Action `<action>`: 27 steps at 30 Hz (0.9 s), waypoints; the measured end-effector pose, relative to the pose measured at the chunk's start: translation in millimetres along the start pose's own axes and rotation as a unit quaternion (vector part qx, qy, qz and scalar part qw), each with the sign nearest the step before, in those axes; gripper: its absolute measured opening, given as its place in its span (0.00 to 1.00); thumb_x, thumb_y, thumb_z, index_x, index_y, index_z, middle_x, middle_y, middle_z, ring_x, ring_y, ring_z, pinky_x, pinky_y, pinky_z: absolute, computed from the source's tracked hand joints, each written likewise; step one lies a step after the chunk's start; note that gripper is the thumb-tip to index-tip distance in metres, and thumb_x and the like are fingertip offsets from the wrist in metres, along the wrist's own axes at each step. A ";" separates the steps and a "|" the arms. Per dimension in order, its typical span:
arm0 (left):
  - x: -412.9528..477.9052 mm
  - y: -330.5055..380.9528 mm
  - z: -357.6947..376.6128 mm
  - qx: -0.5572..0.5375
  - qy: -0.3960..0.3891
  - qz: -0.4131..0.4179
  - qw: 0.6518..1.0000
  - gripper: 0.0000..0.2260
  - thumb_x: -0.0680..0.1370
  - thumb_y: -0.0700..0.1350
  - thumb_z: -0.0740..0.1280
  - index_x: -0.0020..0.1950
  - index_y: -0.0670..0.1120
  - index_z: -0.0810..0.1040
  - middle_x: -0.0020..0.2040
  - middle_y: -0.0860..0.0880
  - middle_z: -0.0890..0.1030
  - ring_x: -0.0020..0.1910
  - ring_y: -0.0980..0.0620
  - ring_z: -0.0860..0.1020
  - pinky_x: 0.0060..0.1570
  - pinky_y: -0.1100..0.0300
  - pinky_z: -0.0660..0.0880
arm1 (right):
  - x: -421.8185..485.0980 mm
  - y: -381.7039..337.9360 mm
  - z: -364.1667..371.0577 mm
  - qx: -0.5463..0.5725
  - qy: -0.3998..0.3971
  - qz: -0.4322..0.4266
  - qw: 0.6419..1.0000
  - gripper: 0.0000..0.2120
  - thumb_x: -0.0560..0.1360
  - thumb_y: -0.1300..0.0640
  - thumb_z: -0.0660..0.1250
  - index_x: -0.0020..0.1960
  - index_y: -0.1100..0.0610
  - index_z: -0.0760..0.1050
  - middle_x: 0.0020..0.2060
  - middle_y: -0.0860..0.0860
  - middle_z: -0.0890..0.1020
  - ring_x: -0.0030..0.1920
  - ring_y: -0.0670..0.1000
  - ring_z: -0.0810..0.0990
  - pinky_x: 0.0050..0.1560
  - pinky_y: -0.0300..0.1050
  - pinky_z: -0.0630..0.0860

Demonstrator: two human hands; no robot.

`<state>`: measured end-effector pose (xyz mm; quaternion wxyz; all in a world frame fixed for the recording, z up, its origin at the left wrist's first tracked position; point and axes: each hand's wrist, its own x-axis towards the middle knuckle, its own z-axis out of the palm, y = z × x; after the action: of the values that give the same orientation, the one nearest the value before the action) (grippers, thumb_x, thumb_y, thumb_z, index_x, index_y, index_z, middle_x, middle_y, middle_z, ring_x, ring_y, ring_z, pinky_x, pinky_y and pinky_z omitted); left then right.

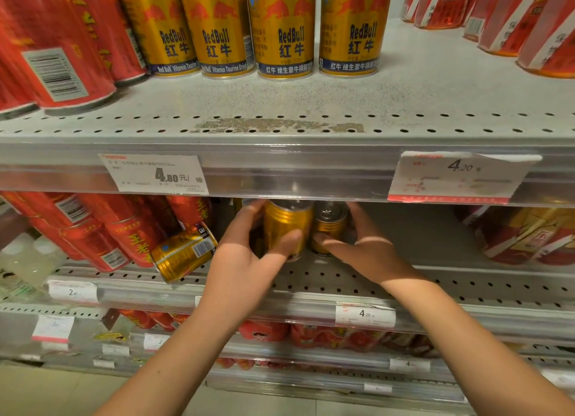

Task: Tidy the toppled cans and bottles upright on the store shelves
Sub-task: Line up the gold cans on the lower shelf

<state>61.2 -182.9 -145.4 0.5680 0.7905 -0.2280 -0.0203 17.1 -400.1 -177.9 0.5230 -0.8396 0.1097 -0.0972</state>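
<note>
The fingers of your left hand [249, 260] curl round an upright gold can [284, 225], thumb across its front. Just beside it, your right hand [368, 250] grasps a second gold can [330, 225], also upright, thumb in front and fingers behind. Both cans are at the middle shelf [357, 280]. To the left, a toppled gold can [183, 252] lies tilted against red cans [130, 235]. On the upper shelf [311, 104], four gold cans [280, 33] stand in a row.

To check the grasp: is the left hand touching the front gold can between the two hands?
Touching. The head view shows the left hand gripping the gold can: thumb across its front, fingers round its left side.
</note>
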 end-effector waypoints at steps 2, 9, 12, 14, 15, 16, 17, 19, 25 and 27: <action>11.7 6.0 7.8 -0.059 0.022 -0.016 0.998 0.25 0.71 0.60 0.77 0.65 0.59 0.76 0.59 0.60 0.82 0.61 0.62 0.79 0.62 0.59 0.76 | 0.4 -1.3 2.3 0.011 -0.008 -0.003 1.000 0.27 0.66 0.32 0.72 0.60 0.22 0.63 0.56 0.27 0.76 0.56 0.30 0.74 0.55 0.34 0.70; 45.4 16.8 21.2 -0.037 0.069 0.024 0.997 0.15 0.74 0.53 0.76 0.59 0.55 0.79 0.49 0.64 0.83 0.53 0.68 0.79 0.47 0.79 0.70 | 2.0 -2.4 3.7 0.052 0.003 -0.009 0.999 0.26 0.69 0.38 0.75 0.62 0.26 0.66 0.57 0.27 0.77 0.56 0.30 0.76 0.49 0.25 0.72; 46.9 13.1 20.7 -0.075 0.095 0.038 0.992 0.13 0.76 0.49 0.76 0.57 0.56 0.78 0.49 0.65 0.84 0.51 0.66 0.81 0.49 0.77 0.72 | 1.9 -1.1 4.3 0.048 0.007 -0.003 0.999 0.26 0.69 0.38 0.75 0.61 0.25 0.66 0.55 0.25 0.77 0.55 0.29 0.76 0.47 0.24 0.71; 47.4 11.5 21.5 -0.087 0.095 0.035 0.991 0.16 0.75 0.52 0.76 0.59 0.54 0.78 0.50 0.61 0.84 0.50 0.64 0.81 0.49 0.76 0.73 | 1.8 -1.6 6.5 0.041 0.012 -0.001 0.999 0.25 0.69 0.38 0.75 0.59 0.23 0.65 0.53 0.23 0.76 0.53 0.26 0.75 0.44 0.20 0.70; 48.1 11.9 22.7 -0.082 0.083 0.029 0.993 0.18 0.74 0.55 0.76 0.61 0.53 0.77 0.48 0.58 0.85 0.48 0.64 0.82 0.47 0.75 0.74 | 2.0 -1.8 8.1 0.046 0.017 -0.001 0.999 0.26 0.69 0.38 0.75 0.60 0.24 0.65 0.53 0.24 0.76 0.53 0.27 0.75 0.44 0.21 0.70; 48.6 13.1 24.4 -0.072 0.066 0.021 0.995 0.21 0.73 0.58 0.75 0.62 0.53 0.77 0.45 0.56 0.84 0.44 0.63 0.81 0.46 0.75 0.74 | 2.1 -1.7 9.8 0.050 0.020 -0.002 0.999 0.26 0.69 0.39 0.75 0.61 0.26 0.66 0.54 0.25 0.77 0.53 0.28 0.76 0.45 0.21 0.70; 49.2 13.9 26.6 -0.064 0.050 0.016 0.997 0.22 0.73 0.59 0.75 0.63 0.54 0.76 0.44 0.57 0.84 0.43 0.63 0.80 0.45 0.75 0.74 | 2.0 -1.6 11.3 0.051 0.022 -0.004 0.998 0.26 0.70 0.40 0.75 0.62 0.26 0.66 0.54 0.26 0.77 0.54 0.29 0.76 0.46 0.22 0.70; 51.2 12.2 32.8 -0.072 0.027 0.016 0.997 0.18 0.75 0.54 0.76 0.62 0.57 0.76 0.49 0.65 0.83 0.49 0.67 0.80 0.48 0.77 0.73 | 1.9 -0.5 13.4 0.052 0.017 -0.008 0.998 0.26 0.70 0.40 0.75 0.59 0.21 0.64 0.54 0.25 0.76 0.54 0.29 0.76 0.45 0.21 0.71; 54.9 11.9 38.0 -0.069 -0.026 0.002 0.997 0.15 0.73 0.59 0.75 0.57 0.64 0.75 0.53 0.68 0.81 0.55 0.69 0.78 0.49 0.74 0.76 | 3.9 8.2 14.7 0.052 0.024 -0.018 0.998 0.29 0.69 0.36 0.73 0.64 0.26 0.63 0.55 0.27 0.76 0.53 0.28 0.75 0.49 0.28 0.70; 58.1 16.9 33.5 -0.045 -0.051 0.010 0.998 0.13 0.74 0.59 0.75 0.53 0.68 0.74 0.51 0.75 0.79 0.54 0.75 0.76 0.46 0.79 0.73 | 3.9 10.9 16.3 0.040 0.029 -0.018 0.999 0.30 0.69 0.35 0.72 0.66 0.27 0.62 0.56 0.28 0.75 0.52 0.27 0.74 0.50 0.30 0.69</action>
<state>97.8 -239.2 -128.8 0.5905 0.7600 -0.2635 -0.0653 24.5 -392.0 -194.6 0.5512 -0.8165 0.1055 -0.1355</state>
